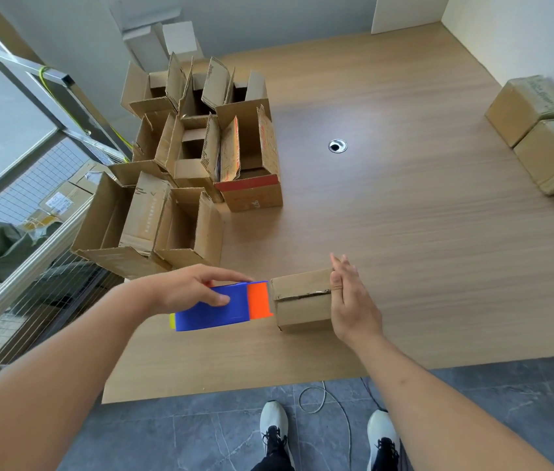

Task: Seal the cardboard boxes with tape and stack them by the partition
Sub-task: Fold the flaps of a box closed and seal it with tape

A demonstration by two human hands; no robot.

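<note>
The person stands at the near edge of a pale wooden table (404,198), working on a small brown cardboard box (302,300) that sits near that edge. The left hand (197,290) is wrapped around a blue and orange plastic tape dispenser (224,305), whose orange end is touching the box's left side. The right hand (350,297) lies flat, fingers straight, against the box's right side, bracing it.

To my eye the tape is about to be drawn across the top seam, which looks slightly ragged. It would go best with the right palm pushing firmly back so the box doesn't slide, and the dispenser pulled straight along the seam.

Open, unsealed brown cardboard boxes (200,158) crowd the far left; two closed brown boxes (540,130) sit at the far right, by a white wall (523,35).
</note>
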